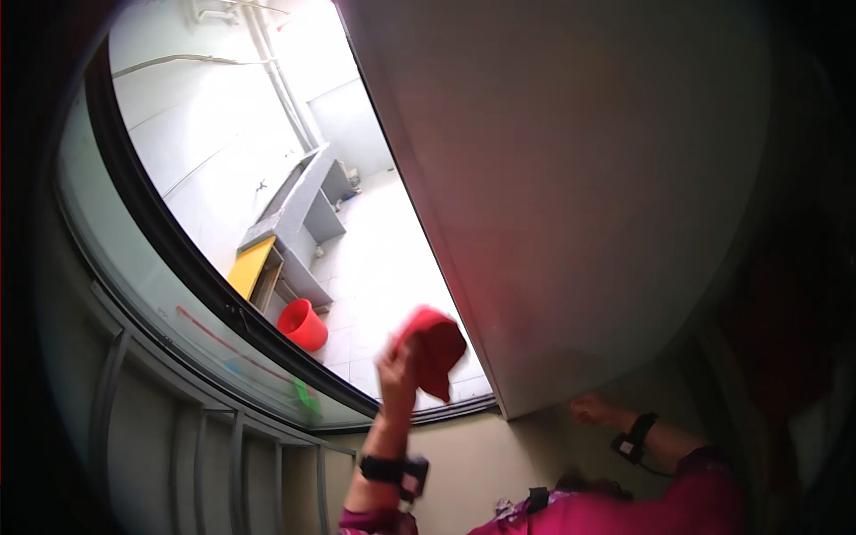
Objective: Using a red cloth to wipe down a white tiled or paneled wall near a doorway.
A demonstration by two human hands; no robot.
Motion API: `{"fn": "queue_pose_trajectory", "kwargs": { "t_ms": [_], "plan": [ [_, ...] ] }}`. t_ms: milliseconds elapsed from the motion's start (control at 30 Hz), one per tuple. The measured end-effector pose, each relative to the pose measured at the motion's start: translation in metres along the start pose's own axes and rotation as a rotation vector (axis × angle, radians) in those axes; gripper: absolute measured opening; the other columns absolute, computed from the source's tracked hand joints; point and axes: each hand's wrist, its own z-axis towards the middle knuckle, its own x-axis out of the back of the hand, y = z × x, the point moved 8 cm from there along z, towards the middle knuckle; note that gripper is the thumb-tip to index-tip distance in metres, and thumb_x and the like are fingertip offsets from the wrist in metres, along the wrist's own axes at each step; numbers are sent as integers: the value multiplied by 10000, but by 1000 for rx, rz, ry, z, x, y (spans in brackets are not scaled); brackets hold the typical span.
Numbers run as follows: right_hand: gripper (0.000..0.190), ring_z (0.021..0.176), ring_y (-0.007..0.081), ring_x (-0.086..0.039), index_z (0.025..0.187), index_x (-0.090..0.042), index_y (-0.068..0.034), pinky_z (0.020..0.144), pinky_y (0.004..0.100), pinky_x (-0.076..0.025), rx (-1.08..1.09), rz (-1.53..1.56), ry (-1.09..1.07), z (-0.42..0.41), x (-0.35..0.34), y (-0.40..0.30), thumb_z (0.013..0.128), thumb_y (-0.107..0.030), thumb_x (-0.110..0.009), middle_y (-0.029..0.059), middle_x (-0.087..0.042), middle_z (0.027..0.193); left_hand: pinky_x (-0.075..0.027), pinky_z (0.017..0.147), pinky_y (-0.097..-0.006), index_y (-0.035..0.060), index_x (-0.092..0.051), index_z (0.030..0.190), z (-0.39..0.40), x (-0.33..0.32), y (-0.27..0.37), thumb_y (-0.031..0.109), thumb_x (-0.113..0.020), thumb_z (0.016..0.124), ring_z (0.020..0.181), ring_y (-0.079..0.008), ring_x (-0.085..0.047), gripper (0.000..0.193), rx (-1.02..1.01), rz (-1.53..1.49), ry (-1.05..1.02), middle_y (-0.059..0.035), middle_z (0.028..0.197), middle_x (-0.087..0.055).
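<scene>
A red cloth (438,348), folded or bunched, is gripped in my left hand (396,364), which is raised at the doorway. The cloth hangs over the far side of the fingers and its edges are slightly blurred. My right hand (588,408) is lower and to the right, near the bottom corner of a large flat panel (568,200). Its fingers look curled, with nothing visible in them. Both wrists wear black straps with small devices.
Beyond a dark-framed sliding glass door (221,294) lies a bright tiled floor (374,261). A red bucket (304,326), a yellow board (251,267) and a long grey sink counter (294,200) stand there. A grey metal rack (237,455) is at lower left.
</scene>
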Motion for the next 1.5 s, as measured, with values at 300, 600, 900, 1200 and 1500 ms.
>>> {"fn": "queue_pose_trajectory", "kwargs": {
  "t_ms": [300, 600, 900, 1200, 1500],
  "plan": [
    [277, 609, 87, -542, 1120, -580, -84, 499, 253, -465, 151, 323, 25, -11, 30, 131, 908, -254, -524, -13, -561, 740, -386, 964, -413, 23, -545, 1130, 106, -105, 235, 240, -645, 804, 1120, -348, -497, 405, -1359, 1171, 205, -173, 1184, -528],
    [188, 557, 114, -564, 942, -653, -75, 509, 277, -472, 12, 31, 345, -68, 92, 189, 842, -206, -563, 22, -610, 687, -364, 879, -557, -7, -523, 1132, 71, -137, 5, 184, -590, 729, 1037, -415, -479, 451, -1181, 1809, -378, -236, 1117, -486],
    [135, 575, 148, -603, 890, -629, -45, 519, 321, -492, 53, 47, 209, -38, 80, 209, 814, -135, -563, 46, -622, 680, -456, 781, -369, 140, -610, 936, 31, -120, -24, 219, -533, 795, 835, -243, -595, 179, -1098, 1846, -709, -80, 895, -619],
    [159, 578, 169, -614, 916, -616, -33, 538, 324, -508, 31, -92, 263, -18, 93, 230, 851, -156, -538, 65, -616, 685, -426, 867, -398, 134, -569, 919, 24, -114, -14, 186, -589, 738, 915, -249, -552, 190, -1091, 1420, -655, -64, 920, -566],
    [161, 571, 152, -612, 900, -634, -44, 537, 317, -502, 54, -46, 268, -48, 83, 221, 830, -167, -556, 63, -630, 689, -386, 894, -475, 50, -550, 1110, 39, -118, 32, 168, -571, 776, 996, -329, -533, 355, -1036, 1463, -307, -158, 1073, -562]
  ]
}}
